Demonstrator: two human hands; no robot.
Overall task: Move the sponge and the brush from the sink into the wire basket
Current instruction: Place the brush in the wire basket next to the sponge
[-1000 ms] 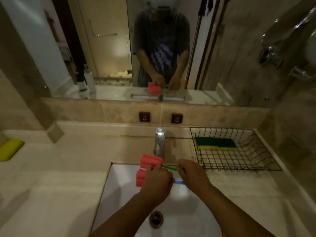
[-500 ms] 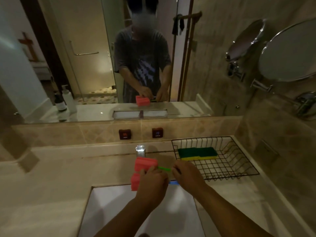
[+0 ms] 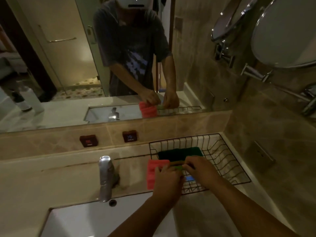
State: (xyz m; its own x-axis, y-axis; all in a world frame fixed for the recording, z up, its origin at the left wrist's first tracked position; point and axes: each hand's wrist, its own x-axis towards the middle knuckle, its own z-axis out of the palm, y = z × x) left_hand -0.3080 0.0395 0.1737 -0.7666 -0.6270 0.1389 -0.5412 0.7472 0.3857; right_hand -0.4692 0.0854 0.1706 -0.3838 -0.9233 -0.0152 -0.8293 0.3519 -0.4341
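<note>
A brush with ribbed pink foam heads and a thin green and blue handle is held at the left rim of the black wire basket. My left hand grips it just behind the foam. My right hand pinches the green handle over the inside of the basket. The green and yellow sponge lies in the basket at its back, partly hidden by my fingers. The white sink is at the lower left, below my forearms.
A chrome tap stands on the beige counter left of the brush. Two dark square buttons sit on the tiled upstand under the wall mirror. A round swing-arm mirror juts from the right wall above the basket.
Both hands carried the brush up from over the sink and rightwards to the basket's left rim. My right hand is now over the basket. The camera view shifted right.
</note>
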